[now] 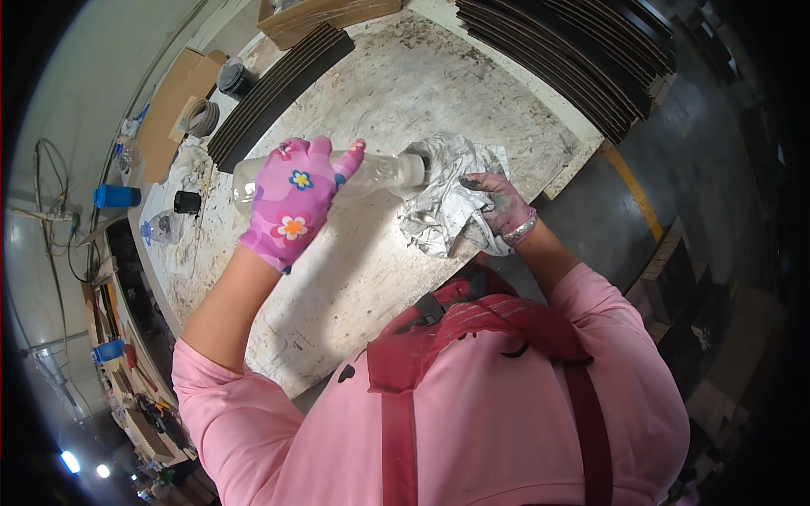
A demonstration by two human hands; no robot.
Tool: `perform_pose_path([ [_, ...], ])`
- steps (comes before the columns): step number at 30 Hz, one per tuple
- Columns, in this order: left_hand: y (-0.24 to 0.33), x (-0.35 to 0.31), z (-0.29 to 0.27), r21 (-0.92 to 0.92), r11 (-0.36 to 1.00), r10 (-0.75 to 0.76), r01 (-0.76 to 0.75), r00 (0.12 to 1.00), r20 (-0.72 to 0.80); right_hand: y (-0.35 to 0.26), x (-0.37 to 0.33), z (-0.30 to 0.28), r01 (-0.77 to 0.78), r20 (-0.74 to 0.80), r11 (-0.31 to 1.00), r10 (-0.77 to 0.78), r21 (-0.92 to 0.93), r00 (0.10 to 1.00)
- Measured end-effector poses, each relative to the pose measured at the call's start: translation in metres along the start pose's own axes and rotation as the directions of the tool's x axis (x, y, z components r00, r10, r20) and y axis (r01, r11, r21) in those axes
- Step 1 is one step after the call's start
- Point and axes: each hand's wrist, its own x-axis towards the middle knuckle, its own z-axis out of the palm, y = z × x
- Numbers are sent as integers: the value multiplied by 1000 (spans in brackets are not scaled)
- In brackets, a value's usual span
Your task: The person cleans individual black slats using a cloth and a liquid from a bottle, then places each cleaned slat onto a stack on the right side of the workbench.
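Clear plastic shows on both sides of the gloved left hand (294, 196): the bottle (371, 174) lies on its side beneath the palm, grasped around its body. The fingers bend over the bottle's far side, their tips mostly hidden, and the thumb points toward the neck. At the neck end — just right of the bottle — a crumpled white rag (447, 207) meets the mouth. The gloved right hand (504, 207) grips that rag from the bottle's right, thumb on top; the other fingers are partly lost in the folds. A stained white table (472, 93) spreads below the bottle; I cannot tell whether the two touch. Beyond the bottle stands a row of black strips (283, 97), and left of it a small black cup (187, 202).
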Motion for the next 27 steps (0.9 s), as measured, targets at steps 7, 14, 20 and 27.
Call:
perform_pose_path([
  [7, 10, -2, -5, -19, 1000, -9, 10, 999, 48, 32, 11, -40, 280, 188, 799, -211, -532, 959],
  [14, 7, -31, 42, -244, 958, -162, 148, 986, -39, -4, 12, 18, -494, 282, 661, 408, 565, 868],
  [20, -42, -96, 85, -479, 760, -561, 439, 815, -142, 9, 13, 36, -393, 159, 804, 361, 446, 919],
  [27, -180, -228, 199, -704, 308, -951, 640, 211, -224, -24, 1, 57, -556, 273, 563, 509, 612, 816],
])
